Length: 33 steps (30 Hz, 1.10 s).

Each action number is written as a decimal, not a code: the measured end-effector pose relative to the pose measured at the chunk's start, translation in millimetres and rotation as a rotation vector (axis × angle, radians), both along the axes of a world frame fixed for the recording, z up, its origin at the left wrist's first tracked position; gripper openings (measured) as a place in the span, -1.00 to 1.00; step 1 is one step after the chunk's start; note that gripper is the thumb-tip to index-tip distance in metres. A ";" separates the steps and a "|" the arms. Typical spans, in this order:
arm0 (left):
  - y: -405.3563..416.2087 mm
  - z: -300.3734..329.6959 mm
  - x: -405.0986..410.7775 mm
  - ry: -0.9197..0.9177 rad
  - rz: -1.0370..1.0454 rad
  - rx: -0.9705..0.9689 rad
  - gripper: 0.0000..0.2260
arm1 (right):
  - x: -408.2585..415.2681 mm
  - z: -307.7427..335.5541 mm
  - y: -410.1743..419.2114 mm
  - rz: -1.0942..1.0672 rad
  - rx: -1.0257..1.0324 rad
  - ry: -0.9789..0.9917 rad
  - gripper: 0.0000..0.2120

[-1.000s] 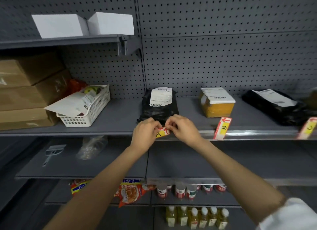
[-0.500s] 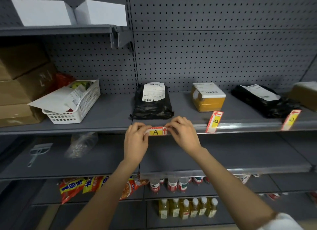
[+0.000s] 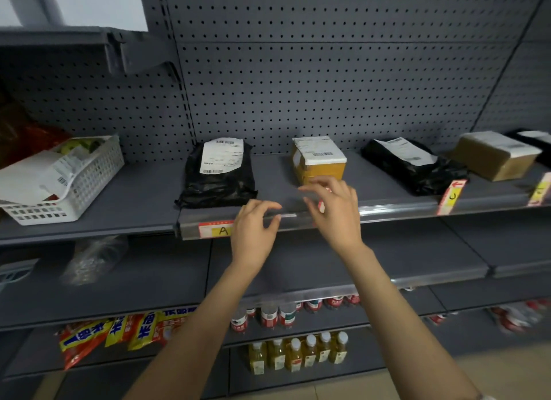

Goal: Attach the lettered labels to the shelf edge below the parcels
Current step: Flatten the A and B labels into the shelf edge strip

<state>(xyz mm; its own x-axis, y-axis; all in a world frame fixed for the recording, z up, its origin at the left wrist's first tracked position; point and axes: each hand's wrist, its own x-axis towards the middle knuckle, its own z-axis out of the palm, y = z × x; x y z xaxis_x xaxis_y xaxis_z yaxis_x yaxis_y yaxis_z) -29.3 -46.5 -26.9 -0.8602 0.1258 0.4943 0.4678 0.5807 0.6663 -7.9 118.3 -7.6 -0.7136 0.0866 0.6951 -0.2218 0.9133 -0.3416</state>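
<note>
Nearest the camera, both forearms reached up and forward toward the middle shelf. The left hand point(image 3: 255, 232) hovered at the shelf edge point(image 3: 387, 210) with fingers loosely curled and spread, holding nothing. The right hand point(image 3: 334, 211) was raised just to its right, fingers splayed and motion-blurred; a small red-and-white piece showed between its fingers, but whether that hand gripped it could not be determined.

The "A" label point(image 3: 215, 229) sat flat in the clear strip along the shelf edge, directly left of the left hand and below the black parcel point(image 3: 219, 176). Its right end was covered by the left hand. Further right along the same edge, the "C" label point(image 3: 451, 196) stood tilted, not flat in the strip, below a second black parcel point(image 3: 411, 167). Another yellow label point(image 3: 540, 190) stood tilted at the far right edge; its letter was unreadable.

On the shelf surface behind the right hand sat a yellow box parcel point(image 3: 319, 161) with a white shipping label on top. A brown carton point(image 3: 495, 156) lay at the far right. At the left, a white plastic basket point(image 3: 74, 187) held papers.

Below, lower shelves carried snack packets point(image 3: 119, 331) and bottled drinks point(image 3: 298, 352). A grey pegboard panel point(image 3: 328, 86) formed the back wall.
</note>
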 end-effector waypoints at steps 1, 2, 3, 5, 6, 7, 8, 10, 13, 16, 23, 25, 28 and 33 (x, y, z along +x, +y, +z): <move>9.8 -1.1 -0.3 -0.007 -0.008 0.003 -0.85 | -1.9 0.8 8.8 -0.016 0.007 -0.013 -0.80; 20.0 -1.8 -0.4 -0.015 -0.015 0.003 -0.85 | -3.9 0.6 16.9 -0.029 0.012 -0.030 -0.80; 30.3 -2.2 -0.7 -0.023 -0.021 -0.002 -0.86 | -5.8 -0.1 24.5 -0.037 0.017 -0.048 -0.81; 49.7 -2.2 -1.3 -0.034 -0.016 -0.022 -0.86 | -9.1 -2.1 38.7 -0.006 0.013 -0.078 -0.80; 58.1 -2.0 -1.9 -0.034 -0.005 -0.034 -0.85 | -9.9 -2.4 44.9 0.030 -0.009 -0.093 -0.81; 65.9 -2.1 -2.3 -0.031 0.007 -0.046 -0.85 | -9.8 -2.1 50.9 0.066 -0.050 -0.107 -0.82; 72.7 -2.4 -2.4 -0.025 0.021 -0.058 -0.85 | -9.6 -1.5 56.9 0.096 -0.100 -0.115 -0.84; 83.9 -5.3 -2.2 -0.017 0.056 -0.058 -0.83 | -10.3 -0.2 69.7 0.124 -0.196 -0.116 -0.90; 97.3 -12.5 1.9 -0.034 0.113 0.022 -0.80 | -12.0 -4.3 87.5 0.150 -0.315 -0.135 -0.91; 105.7 -21.5 7.9 -0.046 0.149 0.091 -0.80 | -13.2 -17.6 94.9 0.175 -0.445 -0.191 -0.88; 111.3 -22.2 14.3 -0.039 0.231 0.045 -0.80 | -16.4 -29.7 99.4 0.279 -0.511 -0.205 -0.87; 109.7 -21.4 14.8 -0.049 0.237 0.042 -0.79 | -15.8 -30.6 98.8 0.276 -0.521 -0.186 -0.88; 105.4 -20.7 14.4 -0.051 0.231 0.031 -0.79 | -17.1 -31.6 94.6 0.267 -0.524 -0.201 -0.90; 99.8 -20.0 12.8 -0.065 0.240 0.033 -0.80 | -14.1 -38.8 95.4 0.263 -0.422 -0.165 -0.92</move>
<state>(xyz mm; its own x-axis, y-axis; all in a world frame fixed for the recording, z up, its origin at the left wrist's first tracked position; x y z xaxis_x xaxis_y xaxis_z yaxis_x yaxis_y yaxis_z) -16.5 53.4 -46.9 -0.8936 -0.1014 0.4373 0.2747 0.6470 0.7113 -21.9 213.8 -46.4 -0.8459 0.1378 0.5152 -0.3376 0.6095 -0.7173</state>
